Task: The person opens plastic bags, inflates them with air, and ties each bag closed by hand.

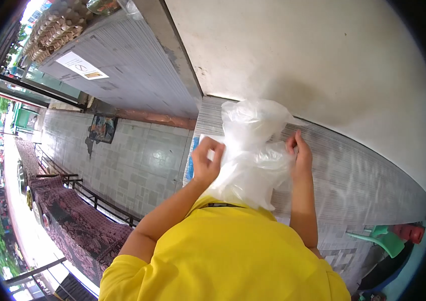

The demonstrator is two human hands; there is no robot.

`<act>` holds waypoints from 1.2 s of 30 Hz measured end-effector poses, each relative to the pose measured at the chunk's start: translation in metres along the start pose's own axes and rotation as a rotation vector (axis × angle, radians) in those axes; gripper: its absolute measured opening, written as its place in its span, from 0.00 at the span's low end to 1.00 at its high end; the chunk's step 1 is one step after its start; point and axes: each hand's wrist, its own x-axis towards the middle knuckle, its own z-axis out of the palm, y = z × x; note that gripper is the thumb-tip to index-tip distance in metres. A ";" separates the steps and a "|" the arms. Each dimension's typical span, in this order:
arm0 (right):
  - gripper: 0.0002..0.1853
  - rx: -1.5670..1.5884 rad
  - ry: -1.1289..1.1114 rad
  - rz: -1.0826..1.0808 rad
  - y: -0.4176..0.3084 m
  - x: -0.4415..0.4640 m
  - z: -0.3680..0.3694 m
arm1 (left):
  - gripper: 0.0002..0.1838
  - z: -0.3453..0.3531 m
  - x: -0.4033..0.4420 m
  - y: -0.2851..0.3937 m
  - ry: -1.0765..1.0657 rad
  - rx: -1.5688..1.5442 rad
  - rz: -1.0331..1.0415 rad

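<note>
1. While the pale wall [318,55] rises at the far side, everything happens at its foot, and nothing can slide off that way.
2. Right against it runs the striped grey table [358,175], broad enough, it seems, to spread loose plastic on.
3. Close in comes the yellow shirt [233,251], the wearer's body near the work, probably so both arms can bend comfortably.
4. And here's the centrepiece: a crumpled, translucent plastic bag [253,155], over the table between the hands, its lower end against the shirt, perhaps braced there.
5. Left hand [204,160] at one side, fingers curled inward; right hand [300,155] opposite, fingers half bent and slightly parted. Likely they flank it to control both edges, but whether either truly grips the film, I cannot tell.
6. Smallest, a blue piece [190,168] lies beside the left hand, too hidden to identify.
</note>
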 end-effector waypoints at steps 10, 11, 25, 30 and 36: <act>0.12 -0.092 -0.345 -0.179 -0.046 -0.061 0.081 | 0.08 -0.012 -0.010 0.093 -0.265 -0.116 -0.050; 0.11 -0.122 -0.339 -0.159 -0.047 -0.063 0.080 | 0.08 -0.016 -0.010 0.091 -0.182 -0.154 -0.104; 0.05 -0.224 -0.457 -0.012 -0.031 -0.069 0.088 | 0.09 -0.045 0.007 0.099 -0.286 0.114 0.221; 0.09 -0.145 -0.414 -0.111 -0.031 -0.068 0.091 | 0.05 -0.029 0.003 0.095 -0.285 -0.224 -0.128; 0.12 -0.031 -0.382 -0.032 -0.047 -0.074 0.103 | 0.06 -0.021 0.004 0.098 -0.248 -0.336 -0.262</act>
